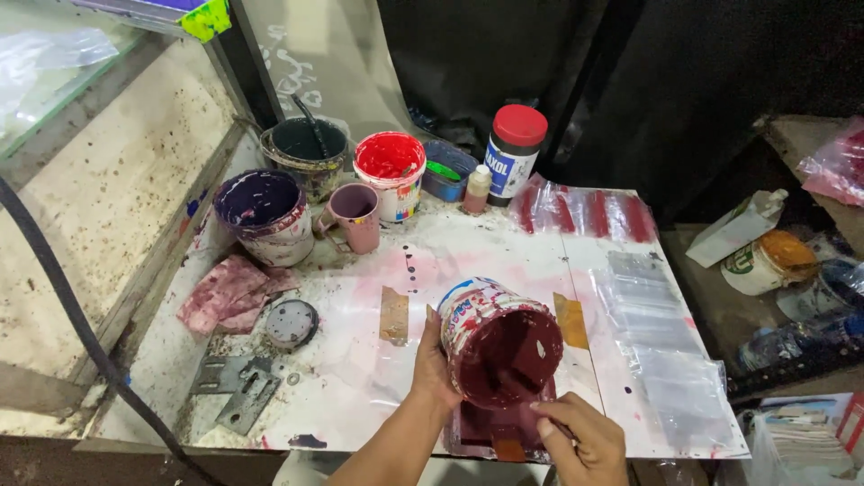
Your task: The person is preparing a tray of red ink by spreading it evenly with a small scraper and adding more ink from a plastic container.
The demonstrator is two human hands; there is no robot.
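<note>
My left hand (433,364) grips a white plastic tub (496,337) of dark red paint, tipped toward me so its maroon inside shows. My right hand (583,439) is closed around a flat scraper, its paint-covered blade (526,362) reaching into the tub's mouth. Directly under the tub lies a dark red smeared patch (490,425) near the front edge of the stained white work table (360,360).
At the back stand a purple paint bucket (264,214), a dark bucket (306,153), a red paint tub (391,173), a pink mug (354,214), a small bottle (477,188) and a red-capped can (514,153). Stained rags (229,292), a round lid (290,322), metal brackets (238,385) and plastic sheets (657,333) lie around.
</note>
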